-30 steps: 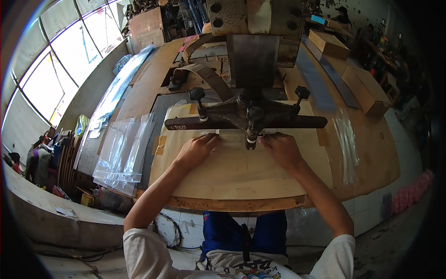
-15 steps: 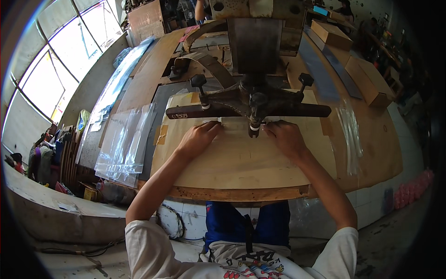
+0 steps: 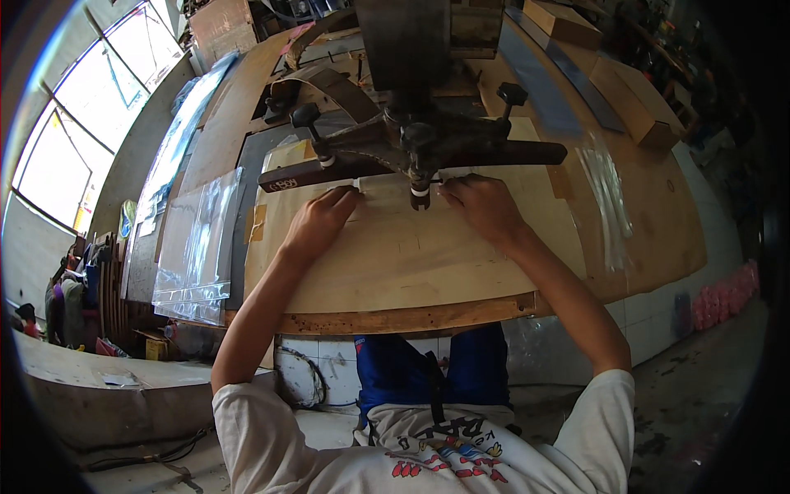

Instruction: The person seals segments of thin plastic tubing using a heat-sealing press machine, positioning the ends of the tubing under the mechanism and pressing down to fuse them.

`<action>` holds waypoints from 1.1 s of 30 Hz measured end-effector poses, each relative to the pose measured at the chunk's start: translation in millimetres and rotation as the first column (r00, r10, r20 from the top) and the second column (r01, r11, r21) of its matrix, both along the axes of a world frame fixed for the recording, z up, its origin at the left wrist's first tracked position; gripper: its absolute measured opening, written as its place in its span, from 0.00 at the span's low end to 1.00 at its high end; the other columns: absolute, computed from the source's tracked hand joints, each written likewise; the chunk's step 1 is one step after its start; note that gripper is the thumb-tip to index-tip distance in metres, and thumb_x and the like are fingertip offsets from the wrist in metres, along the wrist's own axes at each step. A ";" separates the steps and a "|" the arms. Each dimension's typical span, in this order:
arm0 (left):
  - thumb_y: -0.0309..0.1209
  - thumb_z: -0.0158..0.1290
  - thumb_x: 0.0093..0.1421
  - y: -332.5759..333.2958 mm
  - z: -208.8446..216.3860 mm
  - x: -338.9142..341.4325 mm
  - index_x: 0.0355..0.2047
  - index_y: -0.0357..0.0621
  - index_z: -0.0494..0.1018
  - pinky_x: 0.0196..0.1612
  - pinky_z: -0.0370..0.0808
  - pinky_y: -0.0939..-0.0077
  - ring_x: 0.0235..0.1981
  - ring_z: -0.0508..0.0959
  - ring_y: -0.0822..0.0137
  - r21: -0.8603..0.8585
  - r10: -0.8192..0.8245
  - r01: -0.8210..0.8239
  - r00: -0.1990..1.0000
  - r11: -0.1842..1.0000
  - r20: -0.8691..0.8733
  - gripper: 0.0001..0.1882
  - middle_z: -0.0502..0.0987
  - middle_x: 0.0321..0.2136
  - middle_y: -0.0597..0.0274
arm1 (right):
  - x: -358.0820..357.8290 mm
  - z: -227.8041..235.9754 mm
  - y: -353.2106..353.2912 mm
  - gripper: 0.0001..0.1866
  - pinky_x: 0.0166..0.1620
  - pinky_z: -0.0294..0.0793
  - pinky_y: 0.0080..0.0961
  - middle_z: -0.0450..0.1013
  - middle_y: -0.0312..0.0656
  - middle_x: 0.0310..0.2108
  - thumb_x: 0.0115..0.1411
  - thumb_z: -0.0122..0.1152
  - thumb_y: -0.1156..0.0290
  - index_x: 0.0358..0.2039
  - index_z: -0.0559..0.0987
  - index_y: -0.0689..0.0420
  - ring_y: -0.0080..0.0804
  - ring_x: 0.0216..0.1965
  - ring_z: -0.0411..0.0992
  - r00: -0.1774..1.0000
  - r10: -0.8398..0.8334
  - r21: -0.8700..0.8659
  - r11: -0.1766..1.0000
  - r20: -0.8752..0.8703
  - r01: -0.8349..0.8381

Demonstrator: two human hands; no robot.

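Observation:
My left hand (image 3: 322, 217) rests on a pale yellow board (image 3: 395, 276), its bent fingertips close to the lower edge of a dark metal press bar (image 3: 494, 155). My right hand (image 3: 484, 207) is on the other side of the centre clamp (image 3: 420, 196), fingers curled and thumb side toward the middle. Both hands look pinched at the near side of the bar. Small see-through strips seem to lie by the fingertips; whether the fingers grip them is hidden. The bar hangs from the machine's head (image 3: 405, 45) by a bracket with black knobs (image 3: 305, 114).
Clear plastic sheets (image 3: 197, 247) lie at the left of the table, and clear strips (image 3: 606, 202) at the right. Beyond them are a cardboard box (image 3: 638, 99) and a long blue-grey strip (image 3: 539, 82). The table's wooden front edge (image 3: 411, 317) is close to my body.
The whole view has shifted and tilted slightly, so the table sits higher and further left in the picture. My hands keep nearly the same place by the bar.

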State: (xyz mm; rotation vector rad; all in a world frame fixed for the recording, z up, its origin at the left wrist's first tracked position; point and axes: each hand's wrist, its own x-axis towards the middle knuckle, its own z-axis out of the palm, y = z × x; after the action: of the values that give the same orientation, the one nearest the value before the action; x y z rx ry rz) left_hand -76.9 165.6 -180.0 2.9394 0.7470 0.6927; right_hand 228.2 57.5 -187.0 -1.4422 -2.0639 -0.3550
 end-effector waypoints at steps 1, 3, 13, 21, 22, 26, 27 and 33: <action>0.20 0.54 0.58 -0.4 0.3 1.2 0.47 0.46 0.74 0.44 0.84 0.58 0.44 0.84 0.47 -0.005 -0.005 0.005 1.000 1.000 -0.001 0.16 0.81 0.46 0.54 | 0.5 0.0 -0.2 0.04 0.36 0.83 0.33 0.78 0.39 0.25 0.61 0.65 0.69 0.32 0.81 0.54 0.36 0.30 0.81 1.000 0.004 0.007 1.000 -0.002 -0.004; 0.20 0.54 0.58 -0.8 0.1 3.3 0.48 0.46 0.74 0.44 0.84 0.58 0.44 0.84 0.48 -0.014 -0.001 0.001 1.000 1.000 0.020 0.17 0.81 0.46 0.55 | 2.2 -0.7 -0.3 0.04 0.36 0.83 0.33 0.78 0.39 0.25 0.61 0.65 0.69 0.32 0.81 0.54 0.35 0.30 0.81 1.000 -0.001 0.003 1.000 0.002 0.001; 0.20 0.55 0.58 3.7 -2.5 1.6 0.48 0.46 0.74 0.44 0.85 0.58 0.44 0.84 0.47 0.013 -0.011 0.011 1.000 1.000 -0.006 0.17 0.81 0.47 0.54 | 2.0 2.4 -0.8 0.05 0.37 0.82 0.35 0.78 0.41 0.25 0.63 0.65 0.68 0.33 0.80 0.54 0.38 0.30 0.81 1.000 -0.009 -0.053 0.999 -0.013 0.008; 0.23 0.54 0.60 1.9 -4.3 0.2 0.47 0.45 0.75 0.43 0.84 0.59 0.44 0.84 0.49 0.016 -0.011 0.012 1.000 1.000 -0.017 0.14 0.81 0.48 0.54 | 1.0 4.5 -4.1 0.05 0.39 0.80 0.39 0.78 0.43 0.26 0.63 0.65 0.68 0.35 0.80 0.55 0.43 0.32 0.80 0.997 -0.014 -0.119 0.993 -0.080 0.004; 0.24 0.54 0.60 -0.2 -1.8 0.5 0.47 0.45 0.74 0.43 0.84 0.59 0.43 0.84 0.50 0.025 -0.002 0.003 0.999 1.000 -0.032 0.14 0.81 0.48 0.54 | 1.1 3.6 -4.1 0.05 0.39 0.80 0.40 0.78 0.43 0.26 0.63 0.65 0.68 0.35 0.80 0.55 0.43 0.32 0.80 0.997 -0.017 -0.123 0.992 -0.073 0.008; 0.24 0.54 0.59 -1.2 -1.1 -0.8 0.47 0.44 0.74 0.43 0.84 0.60 0.43 0.84 0.50 0.007 0.002 -0.002 0.999 1.000 -0.046 0.14 0.81 0.47 0.54 | -0.2 1.6 -4.1 0.05 0.39 0.80 0.40 0.79 0.44 0.26 0.64 0.65 0.68 0.35 0.81 0.55 0.44 0.32 0.80 0.996 -0.001 -0.108 0.994 -0.087 -0.008; 0.24 0.55 0.59 -0.7 -0.3 -0.2 0.47 0.44 0.74 0.43 0.84 0.60 0.44 0.84 0.50 0.028 -0.005 0.006 0.999 1.000 -0.044 0.14 0.81 0.47 0.54 | -0.2 0.9 -3.0 0.06 0.37 0.79 0.41 0.78 0.45 0.25 0.64 0.65 0.68 0.34 0.81 0.56 0.45 0.30 0.79 0.994 0.005 -0.092 0.996 -0.109 -0.015; 0.24 0.55 0.58 5.2 3.7 -0.7 0.47 0.44 0.76 0.43 0.84 0.62 0.43 0.84 0.53 0.131 -0.044 0.052 0.997 0.990 -0.064 0.15 0.81 0.47 0.57 | 2.9 5.3 -0.1 0.06 0.38 0.79 0.42 0.78 0.45 0.26 0.64 0.65 0.67 0.35 0.82 0.56 0.46 0.31 0.79 0.993 0.018 -0.092 0.995 -0.116 -0.029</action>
State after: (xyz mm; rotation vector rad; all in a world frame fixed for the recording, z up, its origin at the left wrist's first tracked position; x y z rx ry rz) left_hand -77.6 170.8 -176.3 3.1002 0.6568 0.6774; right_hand 231.2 57.4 -181.7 -1.4561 -2.0266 -0.1634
